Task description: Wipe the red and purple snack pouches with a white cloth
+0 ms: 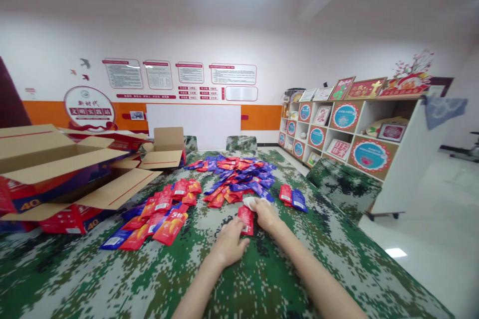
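Both my hands rest on a camouflage-covered table (262, 279) and meet at a small red packet (246, 219). My left hand (229, 245) pinches the packet's lower edge, fingers curled. My right hand (265, 213) grips its upper right side, and something white (248, 203) shows just above its fingers. A large heap of red and blue packets (235, 177) lies beyond my hands. A second spread of red, orange and blue packets (157, 219) lies to the left. A red and a blue packet (292, 196) sit apart on the right.
Open cardboard boxes (56, 174) with red sides crowd the table's left end, and a smaller open box (166, 147) stands further back. A white shelf unit (359, 139) with framed signs stands to the right. Camouflage-covered chairs (241, 142) stand at the far end.
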Tool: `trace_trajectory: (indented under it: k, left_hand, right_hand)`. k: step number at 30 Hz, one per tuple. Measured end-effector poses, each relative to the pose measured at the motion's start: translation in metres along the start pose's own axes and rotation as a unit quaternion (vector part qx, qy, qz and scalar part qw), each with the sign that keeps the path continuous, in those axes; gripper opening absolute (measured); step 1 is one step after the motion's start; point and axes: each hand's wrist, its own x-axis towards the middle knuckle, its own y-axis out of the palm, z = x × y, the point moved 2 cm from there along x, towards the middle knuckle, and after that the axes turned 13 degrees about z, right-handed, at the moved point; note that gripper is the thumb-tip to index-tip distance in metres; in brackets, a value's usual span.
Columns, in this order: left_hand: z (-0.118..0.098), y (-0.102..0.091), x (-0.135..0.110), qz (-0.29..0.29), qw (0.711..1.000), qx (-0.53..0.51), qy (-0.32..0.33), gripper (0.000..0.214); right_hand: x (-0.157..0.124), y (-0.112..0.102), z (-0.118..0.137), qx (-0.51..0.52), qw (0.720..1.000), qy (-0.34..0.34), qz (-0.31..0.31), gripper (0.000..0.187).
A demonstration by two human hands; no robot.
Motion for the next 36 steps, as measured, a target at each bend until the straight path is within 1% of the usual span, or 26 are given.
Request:
trace_trajectory:
  k: [2, 4, 7, 9, 11, 13, 15, 17, 19, 22, 26, 31, 34, 36]
  left_hand:
    - [0.001, -0.003, 0.014, -0.031, 0.997, 0.006, -0.070, 0.040]
    - [0.003, -0.003, 0.029, -0.037, 0.992, 0.016, -0.124, 0.053]
    - [0.003, 0.001, 0.046, -0.019, 0.990, 0.019, -0.142, 0.068]
    - [0.004, 0.004, 0.054, -0.016, 0.992, -0.010, -0.128, 0.071]
    - [0.005, 0.007, 0.061, -0.024, 0.993, -0.055, -0.097, 0.070]
    - [0.004, 0.010, 0.068, -0.039, 0.992, -0.098, -0.062, 0.061]
    - [0.003, 0.013, 0.078, -0.060, 0.988, -0.137, -0.047, 0.052]
    - [0.000, 0.015, 0.091, -0.088, 0.977, -0.190, -0.048, 0.048]
    - [-0.006, 0.017, 0.108, -0.114, 0.958, -0.260, -0.050, 0.048]
    - [-0.021, 0.017, 0.142, -0.130, 0.934, -0.330, -0.041, 0.046]
    - [-0.049, 0.020, 0.198, -0.111, 0.931, -0.347, -0.008, 0.044]
    - [-0.078, 0.037, 0.267, -0.065, 0.943, -0.325, 0.026, 0.044]
    - [-0.085, 0.049, 0.295, -0.040, 0.955, -0.291, 0.034, 0.044]
    - [-0.085, 0.054, 0.304, -0.032, 0.964, -0.260, 0.035, 0.044]
  right_hand:
    - [-0.016, 0.001, -0.009, 0.004, 1.000, -0.014, -0.028, 0.058]
    - [-0.035, 0.004, -0.019, 0.006, 0.999, -0.022, -0.041, 0.062]
    - [-0.062, 0.008, -0.035, 0.008, 0.999, -0.019, -0.037, 0.061]
    - [-0.077, 0.011, -0.045, 0.004, 0.999, -0.011, -0.042, 0.062]
    - [-0.087, 0.014, -0.055, -0.003, 0.999, -0.001, -0.045, 0.066]
    - [-0.093, 0.016, -0.062, -0.005, 0.999, 0.009, -0.043, 0.070]
    - [-0.097, 0.017, -0.068, -0.001, 0.999, 0.020, -0.040, 0.072]
    - [-0.100, 0.016, -0.072, 0.007, 0.999, 0.029, -0.036, 0.071]
    - [-0.103, 0.014, -0.075, 0.015, 0.999, 0.036, -0.033, 0.068]
    - [-0.106, 0.012, -0.078, 0.027, 0.998, 0.044, -0.032, 0.065]
    - [-0.107, 0.015, -0.083, 0.048, 0.996, 0.053, -0.049, 0.067]
    - [-0.102, 0.024, -0.091, 0.076, 0.993, 0.068, -0.053, 0.066]
    - [-0.099, 0.025, -0.097, 0.089, 0.993, 0.069, -0.031, 0.065]
    - [-0.097, 0.025, -0.099, 0.098, 0.993, 0.065, -0.008, 0.064]
